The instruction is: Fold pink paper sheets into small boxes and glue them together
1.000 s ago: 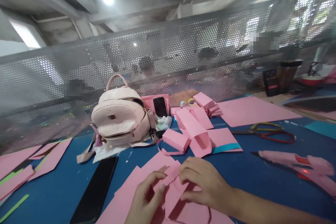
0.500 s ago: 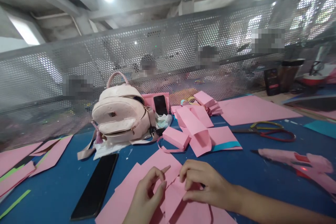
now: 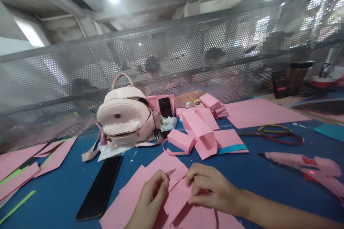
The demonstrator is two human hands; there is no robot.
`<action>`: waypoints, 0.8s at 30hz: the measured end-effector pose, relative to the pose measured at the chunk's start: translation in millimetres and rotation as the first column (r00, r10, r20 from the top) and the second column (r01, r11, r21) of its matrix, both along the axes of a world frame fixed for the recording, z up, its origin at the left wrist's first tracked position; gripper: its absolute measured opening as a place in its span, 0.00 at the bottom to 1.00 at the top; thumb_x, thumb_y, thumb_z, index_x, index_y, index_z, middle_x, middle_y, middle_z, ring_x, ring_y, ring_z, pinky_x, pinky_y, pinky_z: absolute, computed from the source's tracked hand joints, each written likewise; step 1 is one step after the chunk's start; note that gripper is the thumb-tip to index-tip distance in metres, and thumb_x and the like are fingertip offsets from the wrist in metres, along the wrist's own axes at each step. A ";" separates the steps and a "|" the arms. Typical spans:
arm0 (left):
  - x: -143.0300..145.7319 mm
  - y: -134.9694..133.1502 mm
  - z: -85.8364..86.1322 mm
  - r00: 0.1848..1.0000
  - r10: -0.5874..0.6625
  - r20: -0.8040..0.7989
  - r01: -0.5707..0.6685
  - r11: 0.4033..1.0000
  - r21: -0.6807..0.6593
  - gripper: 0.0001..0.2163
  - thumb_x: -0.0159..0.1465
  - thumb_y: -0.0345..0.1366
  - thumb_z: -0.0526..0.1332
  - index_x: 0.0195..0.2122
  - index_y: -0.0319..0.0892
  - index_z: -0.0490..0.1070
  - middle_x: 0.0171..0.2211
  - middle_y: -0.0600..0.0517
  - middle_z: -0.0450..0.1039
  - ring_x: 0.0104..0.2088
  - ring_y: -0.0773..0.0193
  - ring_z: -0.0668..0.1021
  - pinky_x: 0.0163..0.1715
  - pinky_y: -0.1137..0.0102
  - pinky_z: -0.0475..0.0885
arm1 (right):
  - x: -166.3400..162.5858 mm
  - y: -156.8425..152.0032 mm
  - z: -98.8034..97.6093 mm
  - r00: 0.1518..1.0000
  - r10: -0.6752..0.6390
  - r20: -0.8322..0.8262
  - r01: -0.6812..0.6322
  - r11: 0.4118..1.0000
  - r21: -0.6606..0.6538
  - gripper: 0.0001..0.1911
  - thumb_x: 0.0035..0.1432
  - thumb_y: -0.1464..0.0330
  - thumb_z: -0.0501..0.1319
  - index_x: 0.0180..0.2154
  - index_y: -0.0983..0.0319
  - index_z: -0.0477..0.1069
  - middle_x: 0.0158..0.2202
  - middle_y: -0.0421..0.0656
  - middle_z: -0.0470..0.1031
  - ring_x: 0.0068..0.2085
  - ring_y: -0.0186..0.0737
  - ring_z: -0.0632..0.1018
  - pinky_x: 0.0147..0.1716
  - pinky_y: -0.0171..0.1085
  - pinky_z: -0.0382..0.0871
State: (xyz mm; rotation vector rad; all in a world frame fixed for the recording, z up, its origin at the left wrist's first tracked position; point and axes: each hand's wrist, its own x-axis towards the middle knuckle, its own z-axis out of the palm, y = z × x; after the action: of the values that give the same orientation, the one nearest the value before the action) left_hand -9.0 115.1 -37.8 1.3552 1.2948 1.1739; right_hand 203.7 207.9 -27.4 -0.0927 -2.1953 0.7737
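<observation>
In the head view my right hand (image 3: 211, 189) pinches a folded piece of pink paper (image 3: 177, 200) between thumb and curled fingers. The fold stands raised over the sheets under it. My left hand (image 3: 153, 195) is at the paper's left side, closed, with thumb and index finger together. A slim pointed tip shows past its fingers, and I cannot make out what it is or what the fingers pinch. Beneath both hands lie several loose pink sheets (image 3: 129, 196). Beyond them are a small pink paper box (image 3: 180, 140) and a curled pink paper strip (image 3: 199, 127).
A black phone (image 3: 100, 188) lies left of the sheets, below a pale pink backpack (image 3: 126, 118). On the right are scissors (image 3: 282, 135) and a pink glue gun (image 3: 303, 162) with a red light. A perforated metal screen (image 3: 174, 48) spans the back of the blue table (image 3: 61, 182).
My left thumb has closed against the index finger. The right hand keeps its pinch on the paper, whose fold has shifted slightly. The whole view has moved a little.
</observation>
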 end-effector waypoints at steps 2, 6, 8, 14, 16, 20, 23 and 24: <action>-0.4 0.0 1.0 1.000 -0.013 -0.007 0.013 1.000 -0.008 0.14 0.70 0.49 0.55 0.32 0.44 0.64 0.32 0.51 0.69 0.43 0.56 0.75 0.54 0.64 0.64 | 0.4 -0.1 -0.5 1.000 0.000 0.000 0.000 1.000 0.013 0.09 0.60 0.67 0.68 0.29 0.64 0.74 0.36 0.45 0.76 0.38 0.35 0.76 0.39 0.32 0.69; -1.9 -0.3 1.7 0.998 -0.056 -0.017 0.056 0.998 0.003 0.13 0.70 0.48 0.54 0.37 0.44 0.68 0.45 0.45 0.75 0.57 0.50 0.71 0.59 0.61 0.60 | 1.3 -1.1 0.0 1.000 0.001 0.001 -0.001 1.000 0.019 0.10 0.60 0.67 0.68 0.29 0.64 0.74 0.36 0.44 0.75 0.38 0.34 0.76 0.38 0.31 0.69; -2.3 -0.6 1.9 0.997 -0.059 -0.041 0.059 0.998 0.001 0.13 0.70 0.48 0.54 0.38 0.44 0.69 0.48 0.44 0.76 0.57 0.50 0.71 0.60 0.61 0.60 | 1.5 -1.6 0.7 1.000 -0.003 0.004 0.003 1.000 0.014 0.10 0.60 0.66 0.68 0.29 0.64 0.74 0.36 0.44 0.75 0.38 0.34 0.76 0.39 0.31 0.69; -0.4 -1.0 5.2 0.998 -0.057 -0.014 0.057 0.998 -0.012 0.13 0.70 0.48 0.55 0.34 0.44 0.66 0.47 0.44 0.77 0.59 0.49 0.71 0.59 0.61 0.61 | -0.2 -1.5 2.4 0.999 0.001 0.045 -0.001 1.000 0.010 0.11 0.62 0.64 0.67 0.30 0.63 0.75 0.36 0.44 0.75 0.37 0.34 0.76 0.36 0.31 0.69; -0.1 -0.8 6.3 0.998 -0.054 0.020 0.055 0.998 -0.018 0.14 0.69 0.48 0.56 0.32 0.44 0.64 0.46 0.44 0.78 0.60 0.48 0.71 0.59 0.60 0.62 | -1.0 -1.4 2.6 0.998 -0.001 0.057 0.000 1.000 0.022 0.10 0.61 0.64 0.67 0.31 0.63 0.75 0.35 0.44 0.75 0.36 0.34 0.75 0.36 0.31 0.69; -1.9 -0.6 6.3 0.994 -0.063 0.086 0.065 0.998 -0.021 0.14 0.69 0.48 0.56 0.33 0.44 0.67 0.51 0.42 0.77 0.62 0.48 0.69 0.60 0.57 0.61 | -1.8 -1.1 1.6 0.998 -0.011 0.055 0.007 0.998 0.070 0.09 0.63 0.64 0.66 0.32 0.63 0.75 0.34 0.43 0.76 0.35 0.34 0.75 0.35 0.31 0.68; -4.6 -0.8 4.4 0.994 -0.070 0.088 0.072 0.997 -0.015 0.13 0.69 0.46 0.57 0.36 0.43 0.72 0.58 0.41 0.72 0.63 0.48 0.68 0.62 0.54 0.59 | -1.7 -0.7 -0.3 0.998 -0.012 0.054 0.007 0.995 0.096 0.08 0.63 0.64 0.66 0.33 0.63 0.75 0.35 0.43 0.76 0.36 0.33 0.76 0.36 0.31 0.67; -5.4 -0.8 3.6 0.994 -0.074 0.079 0.074 0.997 -0.009 0.13 0.69 0.46 0.57 0.38 0.43 0.74 0.59 0.41 0.71 0.63 0.48 0.68 0.63 0.53 0.59 | -1.6 -0.5 -0.9 0.998 -0.014 0.054 0.008 0.995 0.103 0.08 0.63 0.65 0.66 0.33 0.63 0.75 0.35 0.43 0.76 0.36 0.33 0.76 0.36 0.31 0.67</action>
State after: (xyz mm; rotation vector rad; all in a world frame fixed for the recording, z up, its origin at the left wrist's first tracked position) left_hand -14.5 114.3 -34.2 1.3241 1.1845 1.1554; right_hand 202.1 207.3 -28.3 -0.0752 -2.2803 0.6575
